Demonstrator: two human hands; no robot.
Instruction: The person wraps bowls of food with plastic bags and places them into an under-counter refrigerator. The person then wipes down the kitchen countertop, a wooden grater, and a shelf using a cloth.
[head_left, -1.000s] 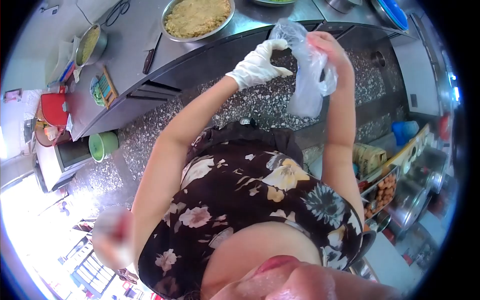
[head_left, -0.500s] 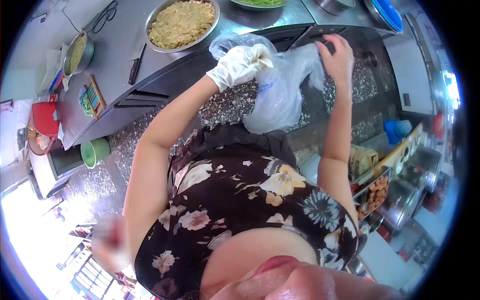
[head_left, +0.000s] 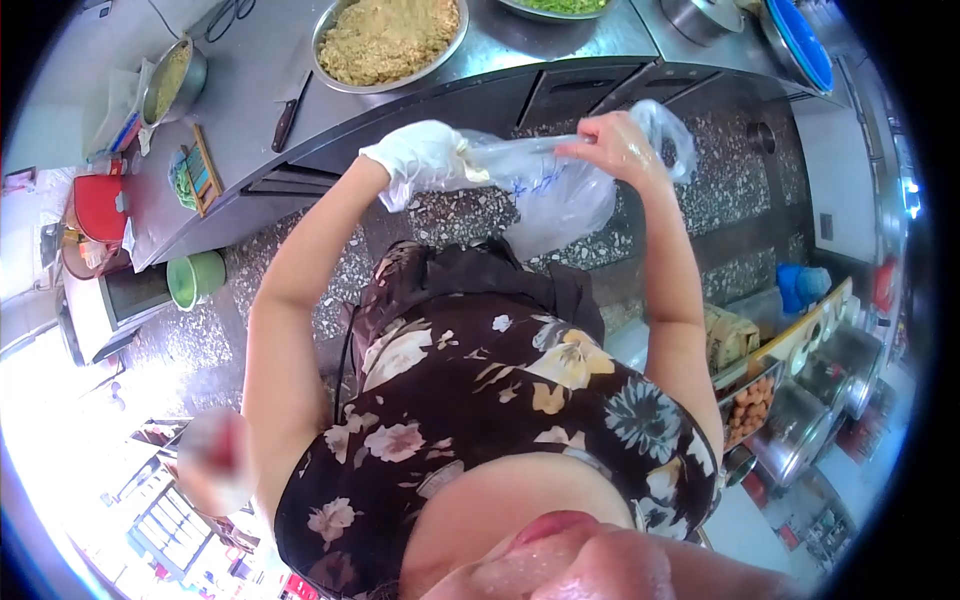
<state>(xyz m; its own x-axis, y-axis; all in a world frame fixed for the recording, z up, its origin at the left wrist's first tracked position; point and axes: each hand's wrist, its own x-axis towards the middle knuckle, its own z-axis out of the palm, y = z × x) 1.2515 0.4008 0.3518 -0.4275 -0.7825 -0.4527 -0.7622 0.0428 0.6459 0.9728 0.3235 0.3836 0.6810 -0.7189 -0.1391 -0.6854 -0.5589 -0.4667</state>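
Observation:
A clear plastic bag (head_left: 565, 205) with blue print hangs between my two hands, in front of my dark skirt. My left hand (head_left: 425, 160), in a white glove, is closed on one side of the bag's top edge. My right hand (head_left: 620, 148) is bare and pinches the other side between thumb and fingers, and a loop of the plastic sticks out beyond it to the right. The top edge is pulled nearly straight between the hands, while the body of the bag droops below. I cannot see anything inside the bag.
Ahead on the steel counter (head_left: 520, 45) stand a bowl of minced filling (head_left: 388, 42) and a bowl of chopped greens (head_left: 560, 6). A knife (head_left: 288, 120) lies by the counter's edge. A green bucket (head_left: 197, 278) is at left; eggs (head_left: 750, 405) sit at right.
My left hand has moved left and my right hand has come lower and further in, gripping the bag. Its top edge is now stretched between them. Its lower part has risen slightly.

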